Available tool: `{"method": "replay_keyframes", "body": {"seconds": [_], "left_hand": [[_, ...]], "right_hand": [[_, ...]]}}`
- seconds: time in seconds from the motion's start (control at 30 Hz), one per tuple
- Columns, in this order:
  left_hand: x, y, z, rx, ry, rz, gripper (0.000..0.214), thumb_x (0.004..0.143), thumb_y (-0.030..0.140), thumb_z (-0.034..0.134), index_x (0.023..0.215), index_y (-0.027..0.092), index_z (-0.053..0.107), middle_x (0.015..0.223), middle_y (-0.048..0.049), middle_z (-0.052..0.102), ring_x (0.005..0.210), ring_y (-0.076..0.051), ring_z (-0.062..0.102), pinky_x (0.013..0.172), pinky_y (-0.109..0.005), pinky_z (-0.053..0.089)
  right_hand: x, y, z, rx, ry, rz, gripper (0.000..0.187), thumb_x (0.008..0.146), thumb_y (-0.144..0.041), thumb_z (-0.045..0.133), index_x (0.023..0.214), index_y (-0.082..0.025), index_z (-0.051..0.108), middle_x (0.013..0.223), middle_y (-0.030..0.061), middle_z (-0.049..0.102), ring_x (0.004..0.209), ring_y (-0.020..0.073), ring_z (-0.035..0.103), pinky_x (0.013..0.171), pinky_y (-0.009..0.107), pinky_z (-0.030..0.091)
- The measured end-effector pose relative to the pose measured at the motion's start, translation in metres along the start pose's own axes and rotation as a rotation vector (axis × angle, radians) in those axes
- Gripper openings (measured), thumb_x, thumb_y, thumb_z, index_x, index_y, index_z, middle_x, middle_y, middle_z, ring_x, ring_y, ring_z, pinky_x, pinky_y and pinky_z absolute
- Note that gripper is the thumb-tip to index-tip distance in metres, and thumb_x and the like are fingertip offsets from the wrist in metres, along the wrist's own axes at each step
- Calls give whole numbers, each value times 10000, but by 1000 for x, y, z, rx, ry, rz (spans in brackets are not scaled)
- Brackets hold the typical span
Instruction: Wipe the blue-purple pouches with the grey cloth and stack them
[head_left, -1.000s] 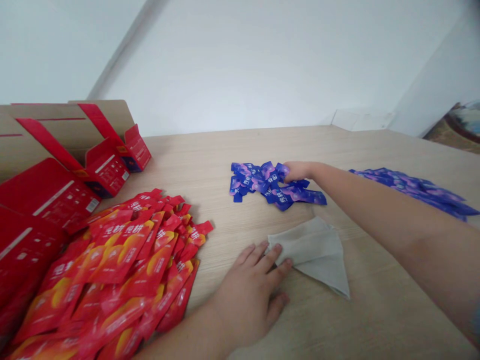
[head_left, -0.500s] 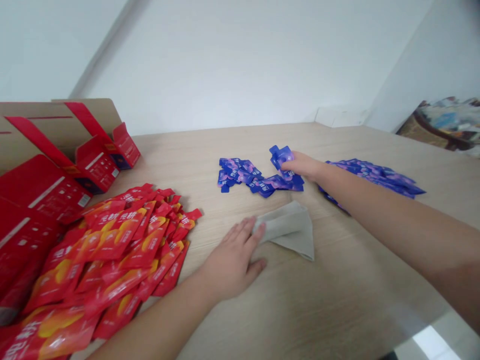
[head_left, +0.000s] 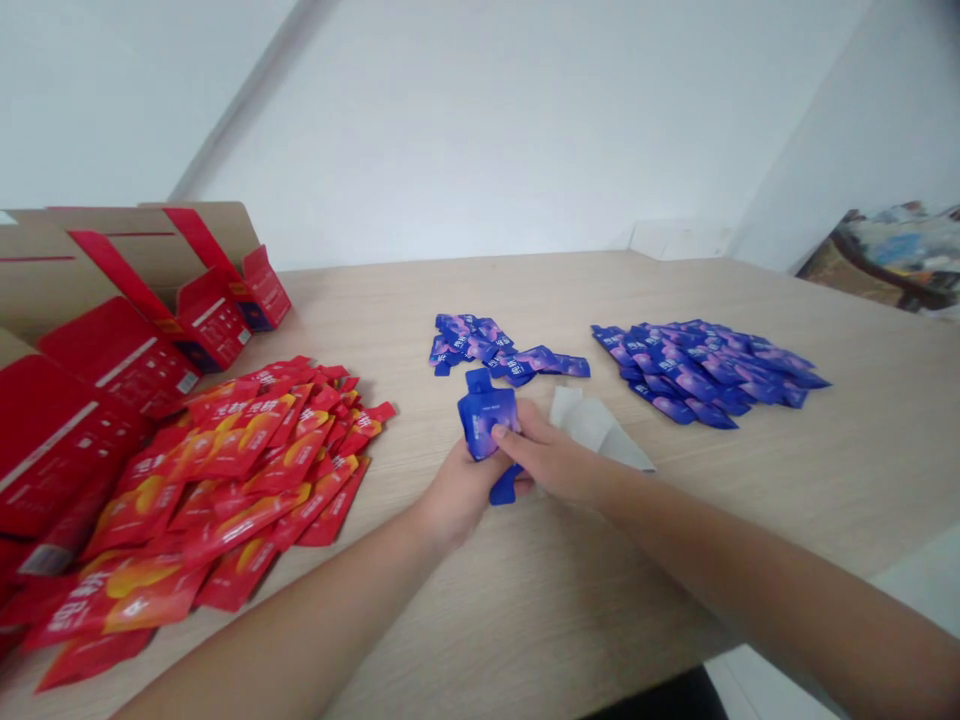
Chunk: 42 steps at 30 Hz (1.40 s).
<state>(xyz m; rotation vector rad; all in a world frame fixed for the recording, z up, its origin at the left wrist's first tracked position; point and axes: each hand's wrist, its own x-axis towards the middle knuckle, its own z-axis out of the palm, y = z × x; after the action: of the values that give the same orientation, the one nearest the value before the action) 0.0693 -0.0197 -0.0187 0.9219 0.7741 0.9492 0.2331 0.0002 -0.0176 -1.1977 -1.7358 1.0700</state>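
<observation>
Several small blue-purple sachets (head_left: 487, 412), stacked together, are held between both hands above the middle of the table. My right hand (head_left: 553, 456) is closed on them from the right, its thumb lying across the front sachet. From the lower left, my left hand (head_left: 459, 492) grips the same stack; its fingers are partly hidden behind it. Just right of the hands lies a folded, pale grey cloth-like piece (head_left: 604, 428), partly covered by my right hand. Beyond the hands is a small group of blue-purple sachets (head_left: 480, 340).
A large heap of red-orange sachets (head_left: 247, 470) covers the left side, beside open red cardboard boxes (head_left: 217, 320). On the right lies a bigger pile of blue-purple sachets (head_left: 701, 365). A white box-like object (head_left: 679, 238) sits against the back wall.
My right hand has come back toward me from the far sachets with several in it. My left hand has left the grey piece and closed on the sachets too.
</observation>
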Motion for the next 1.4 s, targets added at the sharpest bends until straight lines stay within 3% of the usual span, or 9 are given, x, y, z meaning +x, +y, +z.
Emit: {"method": "replay_keyframes", "body": {"seconds": [0.1, 0.17, 0.3, 0.4, 0.63, 0.83, 1.07, 1.27, 1.4], "left_hand": [[2, 4, -12, -39, 78, -18, 488, 830, 449, 952, 1144, 178, 696, 1027, -80, 793, 793, -184, 766, 670, -275, 617], [3, 6, -16, -54, 100, -43, 432, 828, 406, 952, 1082, 168, 696, 1001, -80, 791, 786, -183, 766, 656, -265, 616], [4, 6, -16, -66, 90, -102, 409, 811, 374, 965, 1034, 137, 718, 965, -100, 792, 782, -191, 767, 682, -273, 624], [3, 4, -16, -73, 72, -128, 426, 808, 400, 972, 1021, 121, 732, 945, -109, 789, 761, -187, 757, 685, -267, 611], [3, 4, -18, -91, 49, -159, 516, 876, 564, 898, 1098, 144, 696, 972, -118, 784, 782, -211, 766, 684, -285, 601], [5, -1, -18, -37, 11, -127, 598, 840, 627, 892, 1151, 154, 698, 988, -107, 799, 828, -241, 772, 764, -337, 614], [3, -6, -17, 171, -8, -42, 330, 753, 194, 915, 1001, 190, 696, 942, -59, 770, 866, -234, 751, 788, -331, 589], [2, -13, -15, 335, -14, 42, 193, 957, 271, 669, 1138, 204, 654, 1025, -86, 744, 917, -263, 758, 857, -412, 608], [-8, 2, -19, 531, -50, 191, 241, 989, 320, 633, 1191, 209, 701, 1109, -107, 747, 1075, -312, 705, 1030, -482, 539]], "right_hand": [[29, 13, -49, -296, 195, -49, 558, 1045, -566, 564, 1516, -272, 512, 1615, 154, 523, 1555, 342, 411, 1316, 559, 302], [54, 26, -90, -472, 258, -24, 583, 1036, -524, 592, 1519, -203, 536, 1628, 208, 509, 1592, 378, 355, 1335, 577, 235], [92, 54, -155, -748, 149, 78, 600, 983, -507, 684, 1460, -145, 638, 1543, 238, 622, 1510, 400, 503, 1285, 534, 345], [102, 67, -176, -891, -53, 61, 678, 951, -544, 735, 1483, -133, 648, 1522, 234, 662, 1414, 376, 620, 1208, 455, 447], [102, 74, -166, -1166, -196, -11, 760, 1026, -488, 671, 1634, -74, 481, 1417, 297, 687, 1348, 415, 647, 1167, 525, 460], [116, 73, -152, -1263, -164, 112, 433, 1055, -424, 714, 1418, -195, 654, 1443, 127, 662, 1229, 294, 693, 1032, 537, 604], [139, 59, -139, -1279, -245, 194, 422, 1042, -396, 738, 1397, -179, 664, 1406, 136, 678, 1176, 279, 712, 984, 491, 630], [138, 55, -133, -1313, -162, 217, 409, 1047, -399, 731, 1395, -193, 668, 1422, 133, 673, 1189, 278, 706, 997, 496, 625], [137, 52, -142, -1321, -34, 325, 411, 1044, -399, 736, 1385, -178, 672, 1410, 140, 677, 1182, 278, 709, 991, 490, 627]]}}
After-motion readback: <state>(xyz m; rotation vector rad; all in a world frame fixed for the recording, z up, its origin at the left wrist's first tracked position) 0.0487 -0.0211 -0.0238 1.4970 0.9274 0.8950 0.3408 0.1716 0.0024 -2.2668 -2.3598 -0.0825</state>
